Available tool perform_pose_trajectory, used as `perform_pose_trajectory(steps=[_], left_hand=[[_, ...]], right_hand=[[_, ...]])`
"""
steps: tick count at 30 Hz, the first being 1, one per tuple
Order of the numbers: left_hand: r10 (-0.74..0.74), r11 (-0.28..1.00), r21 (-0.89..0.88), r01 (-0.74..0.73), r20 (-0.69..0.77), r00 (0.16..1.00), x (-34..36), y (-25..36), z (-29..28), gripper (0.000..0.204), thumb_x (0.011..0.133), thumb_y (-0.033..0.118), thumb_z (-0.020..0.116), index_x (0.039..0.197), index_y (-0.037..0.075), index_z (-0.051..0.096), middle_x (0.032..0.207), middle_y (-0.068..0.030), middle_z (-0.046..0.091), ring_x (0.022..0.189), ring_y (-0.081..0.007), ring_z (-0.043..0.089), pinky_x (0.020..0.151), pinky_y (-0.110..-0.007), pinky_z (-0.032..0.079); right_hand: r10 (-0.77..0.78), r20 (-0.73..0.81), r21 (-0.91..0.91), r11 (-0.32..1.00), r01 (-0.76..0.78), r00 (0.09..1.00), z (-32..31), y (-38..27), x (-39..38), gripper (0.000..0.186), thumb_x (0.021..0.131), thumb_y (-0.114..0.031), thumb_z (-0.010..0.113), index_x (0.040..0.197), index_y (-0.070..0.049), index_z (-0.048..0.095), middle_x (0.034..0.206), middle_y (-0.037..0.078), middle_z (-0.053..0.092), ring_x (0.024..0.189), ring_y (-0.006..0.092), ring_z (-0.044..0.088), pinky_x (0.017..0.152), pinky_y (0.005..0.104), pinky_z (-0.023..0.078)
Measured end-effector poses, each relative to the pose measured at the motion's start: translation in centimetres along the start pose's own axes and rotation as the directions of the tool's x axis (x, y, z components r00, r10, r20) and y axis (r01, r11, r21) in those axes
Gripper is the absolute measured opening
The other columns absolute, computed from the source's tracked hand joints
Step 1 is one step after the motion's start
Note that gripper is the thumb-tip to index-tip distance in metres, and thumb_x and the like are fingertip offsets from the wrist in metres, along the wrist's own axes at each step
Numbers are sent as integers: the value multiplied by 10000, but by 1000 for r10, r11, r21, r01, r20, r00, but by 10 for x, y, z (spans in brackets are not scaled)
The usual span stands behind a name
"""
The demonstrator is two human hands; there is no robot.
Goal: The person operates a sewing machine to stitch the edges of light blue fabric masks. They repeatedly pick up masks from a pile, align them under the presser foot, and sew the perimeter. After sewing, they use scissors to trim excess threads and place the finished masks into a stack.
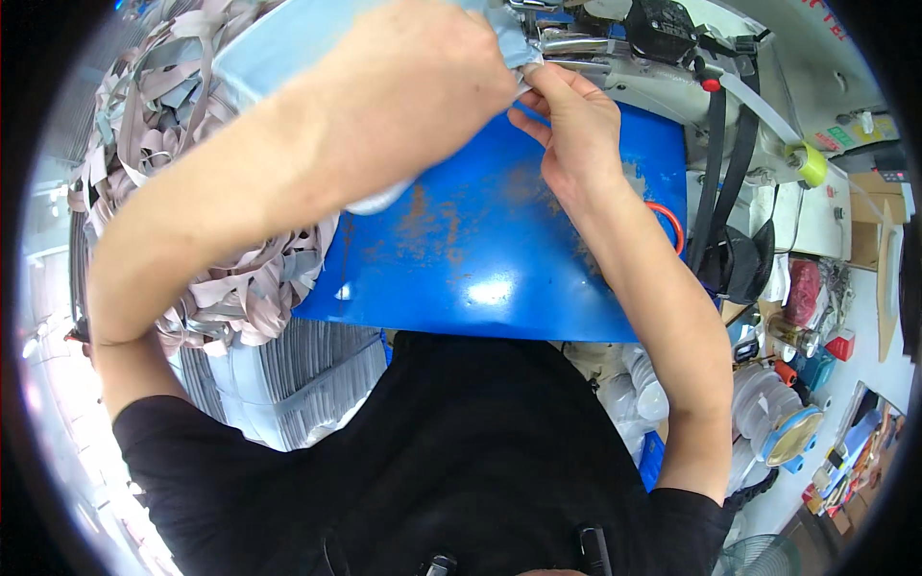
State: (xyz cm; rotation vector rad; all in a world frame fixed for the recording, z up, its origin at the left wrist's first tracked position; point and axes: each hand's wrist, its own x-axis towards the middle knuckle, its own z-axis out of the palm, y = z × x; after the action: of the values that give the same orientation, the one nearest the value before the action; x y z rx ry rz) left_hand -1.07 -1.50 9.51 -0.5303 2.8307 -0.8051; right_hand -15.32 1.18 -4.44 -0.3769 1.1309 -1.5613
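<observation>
Light blue fabric [288, 48] is spread across the top of the blue work surface [451, 288], beside the metal parts of a machine [576, 43]. My left hand [432, 67] reaches over the fabric, its fingers curled and closed on it near the machine. Most of those fingers are hidden behind the back of the hand. Close to its knuckles, my right hand [584, 130] pinches a fabric edge between thumb and forefinger, while its other fingers are bent. The two hands almost touch.
Grey-pink fabric strips [254, 288] are heaped on the left, above a tied stack of grey sheets [288, 384]. An orange ring-shaped handle [669, 226] shows beside my right forearm. Black straps [720, 163] hang at the machine's right; plastic-wrapped spools [764, 403] stand lower right.
</observation>
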Motion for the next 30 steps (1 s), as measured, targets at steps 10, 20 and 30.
perform_pose_trajectory(steps=[10, 20, 30], left_hand=[[-108, 981, -173, 90, -96, 990, 2, 23, 13, 415, 808, 45, 678, 1220, 5, 703, 900, -163, 687, 697, -331, 726, 620, -391, 592], [-131, 973, -205, 106, -116, 985, 3, 19, 12, 414, 842, 58, 661, 1253, 40, 709, 861, -185, 678, 699, -367, 713, 619, -448, 575], [-247, 961, -166, 221, -153, 957, 12, 52, 13, 151, 765, 128, 691, 852, 8, 721, 782, -139, 716, 708, -253, 741, 628, -354, 589]], right_hand=[[-19, 114, 49, 999, 13, 993, -12, -7, -18, 311, 941, -148, 694, 1193, 34, 685, 1033, 68, 691, 936, 141, 644, 810, 305, 531], [-342, 35, -176, 923, 343, 939, 15, 28, -11, 522, 784, -147, 806, 1205, 47, 567, 1072, 124, 636, 926, 183, 637, 783, 322, 543], [-141, 112, 11, 990, 141, 984, -19, 19, -17, 319, 905, -29, 686, 1215, 45, 706, 967, 51, 721, 829, 119, 664, 716, 274, 554]])
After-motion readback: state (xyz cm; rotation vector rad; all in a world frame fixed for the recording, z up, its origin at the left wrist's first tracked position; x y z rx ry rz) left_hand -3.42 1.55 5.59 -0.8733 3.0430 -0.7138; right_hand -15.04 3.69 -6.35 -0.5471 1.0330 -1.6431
